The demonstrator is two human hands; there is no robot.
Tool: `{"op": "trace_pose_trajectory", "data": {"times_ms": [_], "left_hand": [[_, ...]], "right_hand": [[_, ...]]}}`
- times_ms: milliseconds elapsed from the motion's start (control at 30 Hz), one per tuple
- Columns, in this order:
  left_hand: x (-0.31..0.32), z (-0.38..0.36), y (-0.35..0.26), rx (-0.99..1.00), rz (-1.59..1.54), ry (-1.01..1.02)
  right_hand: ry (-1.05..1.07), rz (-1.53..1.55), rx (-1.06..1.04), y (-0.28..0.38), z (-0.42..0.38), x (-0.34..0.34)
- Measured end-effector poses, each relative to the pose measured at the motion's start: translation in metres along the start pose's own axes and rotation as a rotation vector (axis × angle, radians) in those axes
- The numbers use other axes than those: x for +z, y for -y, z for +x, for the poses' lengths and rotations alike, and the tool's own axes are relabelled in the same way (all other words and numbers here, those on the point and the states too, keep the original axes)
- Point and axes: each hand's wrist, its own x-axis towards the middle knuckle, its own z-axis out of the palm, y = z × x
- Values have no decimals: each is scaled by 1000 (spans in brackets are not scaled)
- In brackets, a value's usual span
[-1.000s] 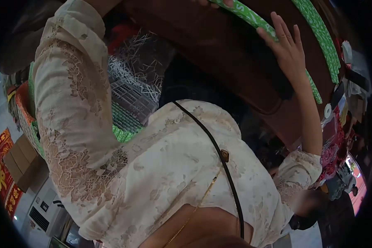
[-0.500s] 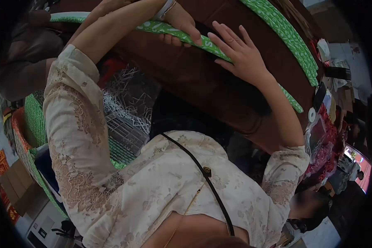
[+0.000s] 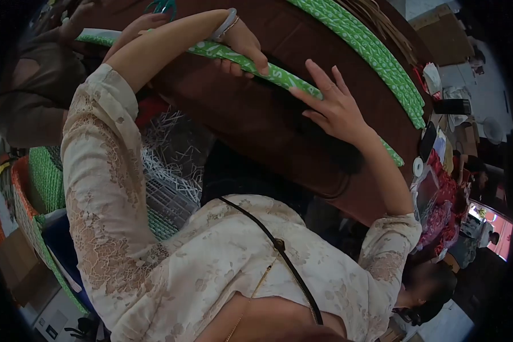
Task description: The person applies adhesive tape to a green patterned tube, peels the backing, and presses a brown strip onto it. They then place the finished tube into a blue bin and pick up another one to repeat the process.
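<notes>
My left hand (image 3: 242, 48), with a bracelet at the wrist, has its fingers curled over a long green patterned paper strip (image 3: 279, 77) that lies across a dark brown table (image 3: 256, 119). A little to the right my right hand (image 3: 333, 111) rests flat with its fingers spread, fingertips touching the same strip and palm on the wood. Both of my arms, in cream lace sleeves, reach up to the table.
A second green strip (image 3: 370, 51) runs along the table's far side. Another person's hand (image 3: 134, 28) touches the strip's left end. Below the table are a wire crate of white shreds (image 3: 168, 159) and green baskets (image 3: 45, 176). Cluttered goods and a tape roll (image 3: 419, 167) lie right.
The view has tilted so the table and strip sit lower and nearer. My left hand came into view gripping the strip, and my right hand slid left and down along it.
</notes>
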Motion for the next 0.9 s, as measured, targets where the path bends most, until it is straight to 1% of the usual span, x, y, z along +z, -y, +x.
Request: {"op": "trace_pose_trajectory", "data": {"times_ms": [33,100,133,200,233,267,300,333,400,433,500,533,600,633,700,733,767,833,867,900], "left_hand": [[0,0,2,12,-6,28],[-1,2,1,0,-1,27],[-1,2,1,-10,-2,22],[0,2,0,-22,5,9],[0,2,0,-25,8,-10],[0,4,2,-27,7,-7],[-3,7,5,-9,-13,42],[-2,8,5,10,-33,90],[-1,8,4,-12,-25,82],[-1,7,2,-31,-20,67],[0,6,1,-32,-16,63],[0,6,1,-30,-20,57],[-1,2,1,-24,4,56],[-2,2,0,-18,18,53],[-3,2,-1,-34,23,46],[-3,3,-2,-55,24,34],[-4,4,-1,-57,33,39],[-7,5,0,-30,-11,99],[-9,6,-1,-33,-8,99],[-9,7,-1,-20,9,100]], "right_hand": [[0,-2,8,-1,-4,1],[-37,-11,157,-5,-9,6],[-42,-6,163,-5,-9,9],[-25,-265,66,-5,-8,15],[-25,-261,70,-7,-9,17],[-59,-316,23,-9,-11,20],[-94,-371,-24,-10,-11,22],[-95,-370,-23,-9,-12,21],[-9,-451,-28,-5,-14,18],[-12,-457,-25,-7,-14,15],[2,-119,-85,-11,-16,9],[-1,-123,-78,-11,-18,4],[-65,183,29,-11,-26,-7],[-63,179,35,-13,-29,-6],[-360,883,544,-22,-30,0],[-315,983,678,-31,-31,0],[-323,983,685,-35,-30,2],[-78,1016,701,-38,-24,0],[-83,1017,701,-34,-21,-2],[-30,881,678,-26,-16,-5]]}}
